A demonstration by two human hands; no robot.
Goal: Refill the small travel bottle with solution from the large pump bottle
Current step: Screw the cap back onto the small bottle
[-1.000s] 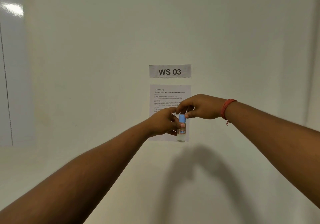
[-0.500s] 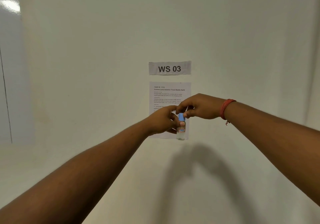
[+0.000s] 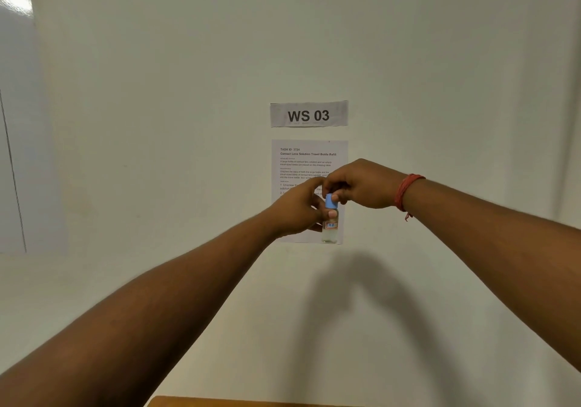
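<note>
A small clear travel bottle with a light blue cap is held up at arm's length in front of the wall. My left hand grips the bottle's body from the left, thumb across its upper part. My right hand pinches the blue cap from above and from the right. A red thread band circles my right wrist. The bottle is upright and carries a small orange-and-blue label. The large pump bottle is not in view.
On the white wall behind the hands hangs a "WS 03" sign over a printed task sheet. A whiteboard edge shows at far left. A strip of wooden table edge appears at the bottom.
The view has dipped slightly, bringing the table edge into sight. Both hands stay on the bottle and cap, and my right fingers have shifted a little on the cap.
</note>
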